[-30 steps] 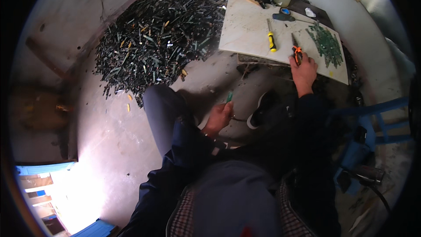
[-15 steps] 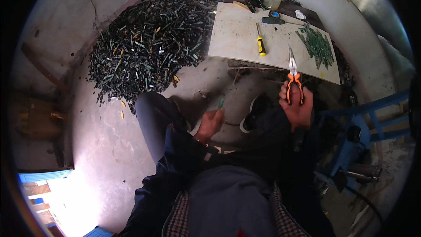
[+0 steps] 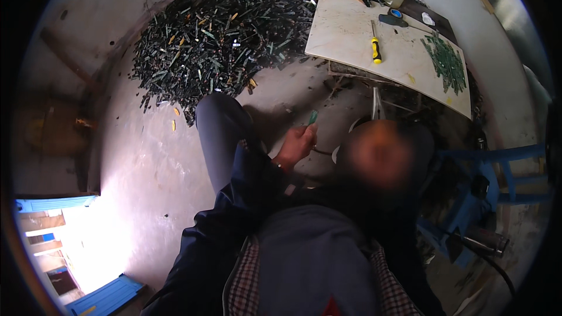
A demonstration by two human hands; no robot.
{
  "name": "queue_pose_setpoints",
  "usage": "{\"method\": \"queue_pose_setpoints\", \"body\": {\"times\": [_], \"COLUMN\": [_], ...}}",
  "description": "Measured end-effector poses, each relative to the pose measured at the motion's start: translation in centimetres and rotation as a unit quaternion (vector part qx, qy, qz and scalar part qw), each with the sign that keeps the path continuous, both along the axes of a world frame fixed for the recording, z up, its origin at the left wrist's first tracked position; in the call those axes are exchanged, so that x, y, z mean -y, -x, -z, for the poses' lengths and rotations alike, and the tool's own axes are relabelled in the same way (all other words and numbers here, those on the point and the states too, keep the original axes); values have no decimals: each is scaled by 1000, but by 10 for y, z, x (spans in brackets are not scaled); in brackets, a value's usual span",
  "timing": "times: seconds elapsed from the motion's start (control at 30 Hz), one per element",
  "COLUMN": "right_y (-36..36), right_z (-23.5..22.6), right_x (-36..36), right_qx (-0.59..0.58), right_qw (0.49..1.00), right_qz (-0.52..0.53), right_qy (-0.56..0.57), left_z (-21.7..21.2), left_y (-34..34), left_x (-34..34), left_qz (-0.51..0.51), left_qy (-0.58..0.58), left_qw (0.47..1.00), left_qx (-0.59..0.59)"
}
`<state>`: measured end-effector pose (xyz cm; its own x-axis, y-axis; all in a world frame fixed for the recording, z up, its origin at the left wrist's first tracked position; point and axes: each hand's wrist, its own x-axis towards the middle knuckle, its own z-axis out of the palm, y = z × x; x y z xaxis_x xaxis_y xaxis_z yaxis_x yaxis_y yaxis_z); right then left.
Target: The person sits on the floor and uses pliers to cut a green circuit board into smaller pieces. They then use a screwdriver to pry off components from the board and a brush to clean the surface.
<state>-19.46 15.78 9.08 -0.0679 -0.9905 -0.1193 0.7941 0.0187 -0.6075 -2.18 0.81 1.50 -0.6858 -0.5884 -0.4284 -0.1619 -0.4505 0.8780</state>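
Pinching a small green strip (image 3: 312, 118) in left hand (image 3: 297, 143), right hand blurred.

— Where do we have room around the worktop (image 3: 351, 35)?
— Its middle lies bare; the yellow-handled screwdriver (image 3: 375, 50) sits there, green strips (image 3: 446, 63) crowd its right end.
— And left of it?
— The scrap pile (image 3: 234, 23) blocks us; bare floor (image 3: 146, 164) opens below that pile.

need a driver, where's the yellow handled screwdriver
In the head view, upper right: the yellow-handled screwdriver lies on the pale board, left of the green strips.
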Motion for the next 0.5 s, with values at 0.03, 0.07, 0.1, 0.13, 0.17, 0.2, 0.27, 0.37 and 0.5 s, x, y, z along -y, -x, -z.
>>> {"method": "queue_pose_setpoints", "body": {"times": [0.03,0.07,0.1,0.13,0.17,0.2,0.27,0.37,0.5], "right_y": [1,2,2,-2,-4,-5,-13,-4,23], "right_z": [0,0,0,0,2,4,-20,-25,11], "right_x": [1,3,4,4,4,4,6,19,30], "right_qx": [-6,-12,-18,30,31,31,-3,-282,-700], "right_qw": [1000,999,998,997,996,995,994,943,687], "right_qz": [-18,-35,-53,-69,-82,-94,-84,-144,-152], "right_qy": [7,16,24,18,-2,-21,-70,-101,-124], "left_z": [-2,-3,-1,4,6,9,13,6,15], "left_y": [1,2,1,1,0,0,0,-1,-1], "left_x": [0,0,0,1,1,1,1,2,4], "left_qz": [-2,-5,-5,-5,-5,-6,-10,-8,-15], "left_qy": [-5,-10,6,22,37,37,36,25,64], "left_qw": [1000,1000,1000,1000,999,999,999,1000,997], "left_qx": [7,13,11,9,7,1,-10,-7,-31]}}
